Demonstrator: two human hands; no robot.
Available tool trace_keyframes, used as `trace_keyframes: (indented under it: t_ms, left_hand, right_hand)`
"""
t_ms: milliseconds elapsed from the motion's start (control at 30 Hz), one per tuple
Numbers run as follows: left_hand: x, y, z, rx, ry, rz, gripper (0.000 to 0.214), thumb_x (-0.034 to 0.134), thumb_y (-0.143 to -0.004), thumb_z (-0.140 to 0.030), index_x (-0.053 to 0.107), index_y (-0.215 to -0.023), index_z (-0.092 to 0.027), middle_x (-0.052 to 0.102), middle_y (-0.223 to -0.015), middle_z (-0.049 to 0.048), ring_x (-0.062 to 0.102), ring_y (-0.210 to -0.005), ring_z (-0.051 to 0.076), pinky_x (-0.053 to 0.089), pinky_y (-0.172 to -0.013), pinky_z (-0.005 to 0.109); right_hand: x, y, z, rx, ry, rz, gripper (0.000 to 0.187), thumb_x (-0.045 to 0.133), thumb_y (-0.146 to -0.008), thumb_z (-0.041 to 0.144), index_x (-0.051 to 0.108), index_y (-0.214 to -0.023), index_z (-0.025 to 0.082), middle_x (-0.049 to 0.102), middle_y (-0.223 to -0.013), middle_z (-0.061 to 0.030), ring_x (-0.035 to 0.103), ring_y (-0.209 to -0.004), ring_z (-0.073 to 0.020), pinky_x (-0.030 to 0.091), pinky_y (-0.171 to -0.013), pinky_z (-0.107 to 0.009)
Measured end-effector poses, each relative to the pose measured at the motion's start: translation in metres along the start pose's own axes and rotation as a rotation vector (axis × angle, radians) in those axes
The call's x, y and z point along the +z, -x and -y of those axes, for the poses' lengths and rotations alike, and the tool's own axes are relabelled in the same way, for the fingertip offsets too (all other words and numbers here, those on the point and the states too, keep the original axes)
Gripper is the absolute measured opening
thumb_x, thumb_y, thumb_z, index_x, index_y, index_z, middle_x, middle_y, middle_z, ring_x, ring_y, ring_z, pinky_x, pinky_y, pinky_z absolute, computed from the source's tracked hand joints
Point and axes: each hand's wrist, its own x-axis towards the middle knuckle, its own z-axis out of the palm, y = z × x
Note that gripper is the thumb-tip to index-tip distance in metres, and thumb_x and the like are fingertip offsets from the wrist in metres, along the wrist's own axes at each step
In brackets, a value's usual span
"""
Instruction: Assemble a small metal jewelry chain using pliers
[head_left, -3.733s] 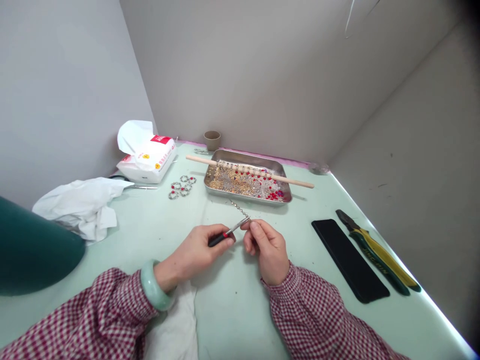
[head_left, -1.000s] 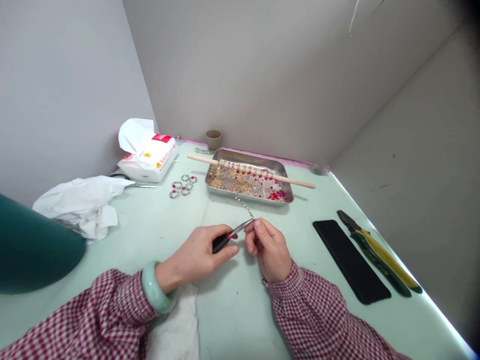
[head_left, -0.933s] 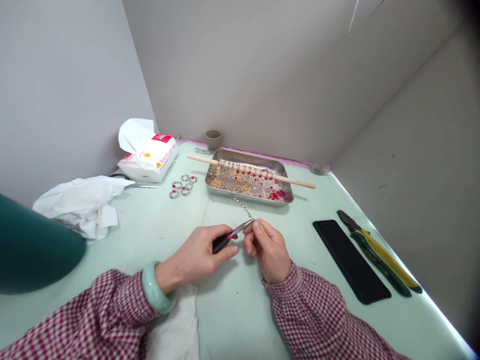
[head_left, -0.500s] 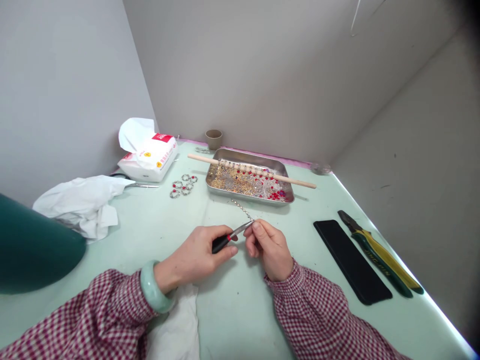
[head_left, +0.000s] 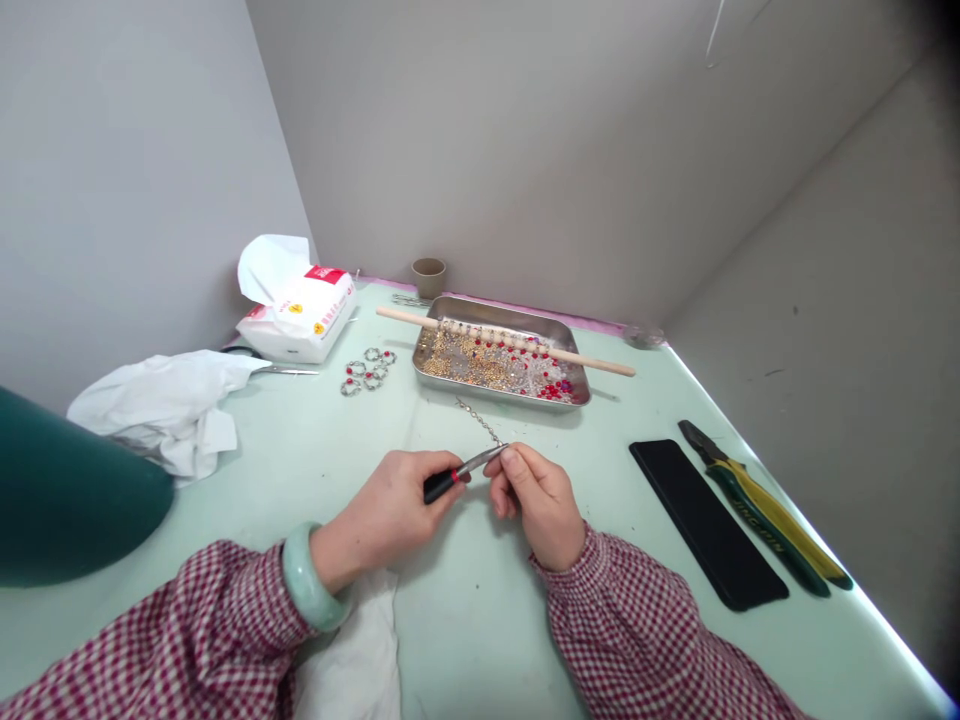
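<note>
My left hand point(head_left: 401, 500) is closed around the black handle of a pair of small pliers point(head_left: 450, 480), whose metal jaws point right toward my other fingertips. A thin silver chain point(head_left: 480, 420) runs from the jaw tips up and left above the table. My right hand point(head_left: 538, 495) pinches at the chain's near end, thumb against forefinger, beside the plier tips. The exact spot between the fingertips is hidden. Beyond the hands stands a metal tray point(head_left: 499, 395) of gold, clear and red beads, with a wooden stick point(head_left: 600, 365) lying across it.
Several small beaded rings point(head_left: 367, 372) lie left of the tray. A tissue pack point(head_left: 300, 315), crumpled tissue point(head_left: 161, 410) and scissors point(head_left: 285, 370) are at left, near a dark green cylinder point(head_left: 75, 490). A black case point(head_left: 705, 525) and large pliers point(head_left: 765, 510) lie right; a cup point(head_left: 429, 278) stands behind.
The free end of the chain has swung slightly left and up. Both hands keep almost the same place and grip.
</note>
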Motion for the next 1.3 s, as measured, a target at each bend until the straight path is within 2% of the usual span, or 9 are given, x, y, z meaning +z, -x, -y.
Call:
trace_keyframes:
  t_ms: [233,433,600,733,833,933,1067,1167,1300]
  left_hand:
    - [0.002,0.0,-0.002,-0.013,-0.073,-0.035,0.024,0.044,-0.084,-0.027,0.063,-0.077,-0.015,0.057,-0.062,-0.0005,0.043,-0.056,0.011,0.032,-0.055,0.022]
    - [0.004,0.0,-0.003,-0.025,-0.109,-0.067,0.023,0.044,-0.084,-0.024,0.065,-0.084,-0.016,0.06,-0.067,0.0014,0.047,-0.059,0.012,0.033,-0.057,0.023]
    - [-0.004,-0.001,-0.001,0.017,0.107,0.06,0.021,0.046,-0.083,-0.027,0.062,-0.078,-0.015,0.051,-0.064,-0.0018,0.04,-0.059,0.01,0.032,-0.055,0.021]
    - [-0.009,0.0,0.0,-0.006,0.186,0.105,0.021,0.049,-0.083,-0.028,0.064,-0.079,-0.014,0.047,-0.063,-0.0027,0.037,-0.059,0.01,0.03,-0.054,0.02]
    - [-0.009,0.001,0.0,0.003,0.186,0.144,0.022,0.05,-0.082,-0.028,0.067,-0.086,-0.015,0.049,-0.065,-0.0023,0.038,-0.059,0.01,0.031,-0.055,0.021]
    - [-0.009,0.001,0.0,0.04,0.201,0.233,0.022,0.052,-0.082,-0.029,0.068,-0.087,-0.015,0.051,-0.065,-0.0024,0.04,-0.06,0.011,0.034,-0.056,0.021]
    - [-0.012,0.002,0.002,0.074,0.254,0.328,0.023,0.053,-0.081,-0.031,0.068,-0.087,-0.016,0.056,-0.069,-0.0012,0.044,-0.064,0.012,0.037,-0.059,0.022]
    - [-0.014,0.002,0.003,0.073,0.293,0.39,0.024,0.053,-0.082,-0.031,0.068,-0.093,-0.016,0.058,-0.072,-0.0008,0.046,-0.066,0.013,0.037,-0.06,0.022]
    - [-0.016,0.001,0.004,0.101,0.279,0.412,0.027,0.053,-0.083,-0.035,0.066,-0.095,-0.015,0.057,-0.074,-0.0003,0.045,-0.066,0.012,0.036,-0.06,0.021]
  right_hand:
    - [0.003,0.001,0.001,0.024,0.028,-0.047,0.033,0.043,-0.09,0.042,0.055,-0.073,0.017,0.051,-0.042,0.0048,0.041,-0.038,-0.007,0.032,-0.041,-0.019]
    - [0.001,0.001,0.0,-0.006,0.07,-0.054,0.033,0.043,-0.091,0.04,0.055,-0.072,0.017,0.049,-0.041,0.0052,0.04,-0.037,-0.0067,0.032,-0.042,-0.02]
    - [0.0,0.002,0.0,-0.042,-0.025,-0.015,0.037,0.041,-0.091,0.044,0.057,-0.074,0.016,0.053,-0.046,0.0027,0.043,-0.041,-0.0082,0.034,-0.044,-0.021]
    - [-0.004,-0.005,-0.004,0.0,-0.176,-0.097,0.05,0.032,-0.092,0.053,0.061,-0.077,0.015,0.054,-0.046,0.0003,0.043,-0.04,-0.0092,0.032,-0.042,-0.022]
    - [-0.007,-0.012,-0.004,0.03,-0.216,-0.147,0.042,0.044,-0.088,0.051,0.063,-0.077,0.015,0.055,-0.052,0.0002,0.042,-0.043,-0.0085,0.031,-0.042,-0.021]
    - [-0.011,-0.015,0.0,0.1,-0.249,-0.014,0.039,0.05,-0.085,0.048,0.067,-0.075,0.014,0.053,-0.056,-0.0001,0.04,-0.044,-0.0078,0.029,-0.042,-0.021]
    - [-0.015,-0.014,0.004,0.258,-0.468,0.209,0.034,0.058,-0.079,0.046,0.067,-0.075,0.014,0.049,-0.056,0.0016,0.036,-0.044,-0.0069,0.024,-0.04,-0.02]
    - [-0.016,-0.013,0.004,0.304,-0.6,0.355,0.026,0.064,-0.076,0.041,0.063,-0.075,0.015,0.046,-0.059,0.0032,0.035,-0.047,-0.0067,0.024,-0.04,-0.019]
    - [-0.015,-0.014,0.003,0.281,-0.729,0.383,0.027,0.064,-0.076,0.039,0.054,-0.065,0.017,0.039,-0.059,0.0041,0.032,-0.051,-0.0078,0.021,-0.039,-0.017]
